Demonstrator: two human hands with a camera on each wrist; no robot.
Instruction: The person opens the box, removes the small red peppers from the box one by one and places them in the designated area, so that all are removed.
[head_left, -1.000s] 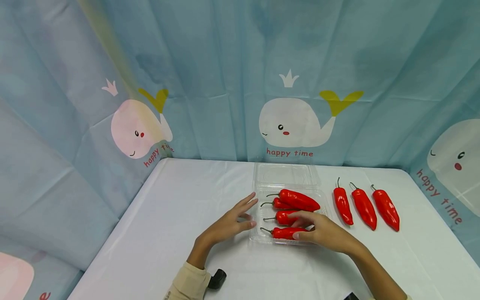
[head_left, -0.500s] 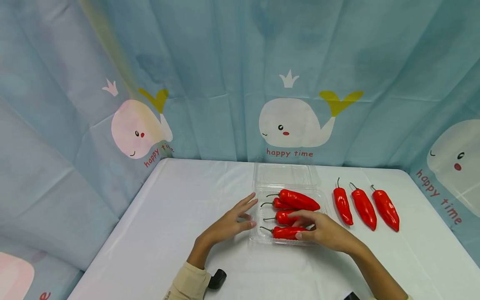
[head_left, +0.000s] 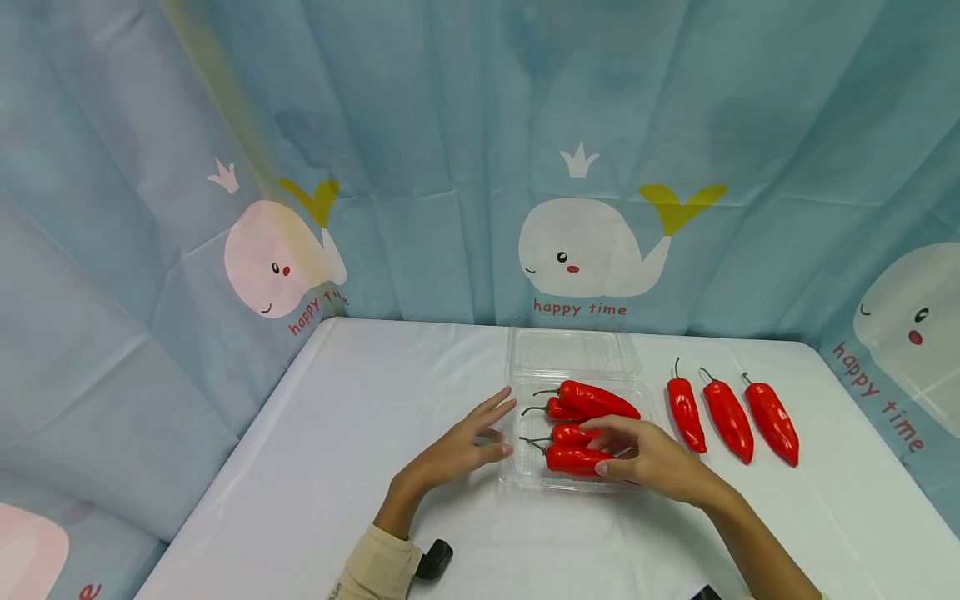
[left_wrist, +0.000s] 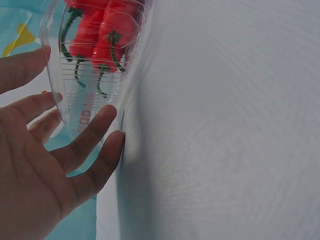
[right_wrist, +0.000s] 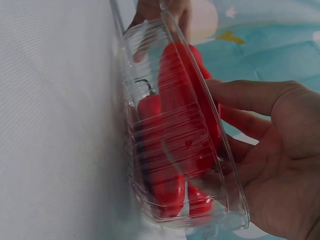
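In the head view, an open clear plastic clamshell box [head_left: 528, 478] holds several red chili peppers, stems to the left. My right hand [head_left: 656, 462] reaches over the box's right side and pinches the nearest chili pepper [head_left: 572, 461] by its tip end. That pepper lies against another chili pepper [head_left: 573, 435] just behind it, their stems crossing. Through the box wall in the right wrist view, the pinched chili pepper [right_wrist: 175, 90] shows raised above others. My left hand [head_left: 459, 450] has its fingers spread at the box's left rim; the left wrist view shows its fingertips against the wall.
Three more red chili peppers [head_left: 727, 419] lie in a row on the white tablecloth [head_left: 397, 375], right of the box. The box's lid [head_left: 573, 350] is folded back behind it. A blue whale-print curtain [head_left: 450, 167] hangs behind and around the table.
My right hand has shifted the nearest chili pepper up and back, closer to the one behind it. My left hand and the three peppers at the right have stayed put.
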